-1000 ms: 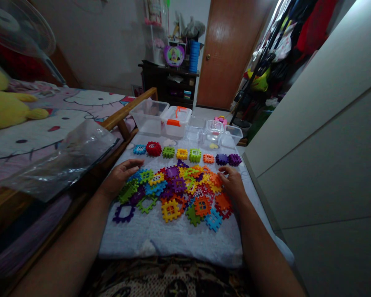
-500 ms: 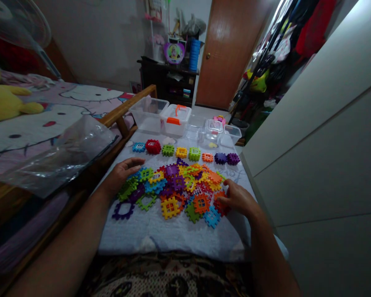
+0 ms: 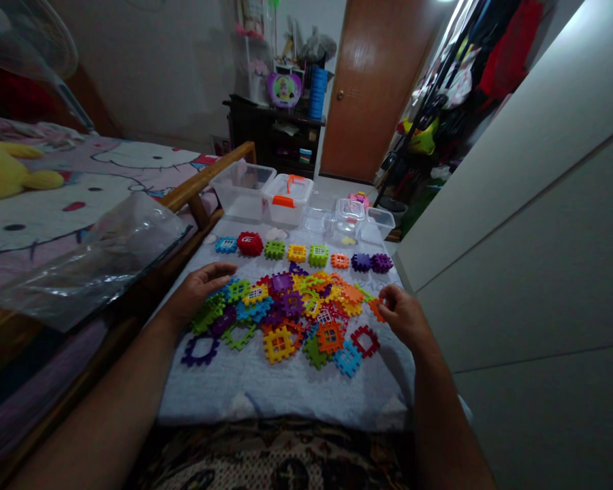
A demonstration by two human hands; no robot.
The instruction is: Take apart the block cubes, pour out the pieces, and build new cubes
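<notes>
My right hand (image 3: 401, 312) pinches an orange square building piece (image 3: 376, 310) at the right edge of the pile. Resting by the pile's left side, my left hand (image 3: 201, 289) holds nothing, its fingers stretched out and apart. Between the hands lies a heap of coloured interlocking plastic pieces (image 3: 291, 303) with notched edges, some with window grids. A dark red frame piece (image 3: 365, 341) lies flat just below my right hand, beside a light blue piece (image 3: 348, 358). At the front left is a dark purple frame piece (image 3: 200, 349).
Behind the heap runs a row of stacks, among them a red stack (image 3: 250, 243) and a purple stack (image 3: 381, 263). Further back stand clear plastic boxes, one a lidded box with orange clips (image 3: 287, 199). A bed rail (image 3: 209, 178) borders the left, a white cabinet (image 3: 521, 252) the right.
My right hand has risen and drawn slightly right, now with an orange piece in its fingers. The dark red frame beneath it is uncovered. My left hand has stayed in place.
</notes>
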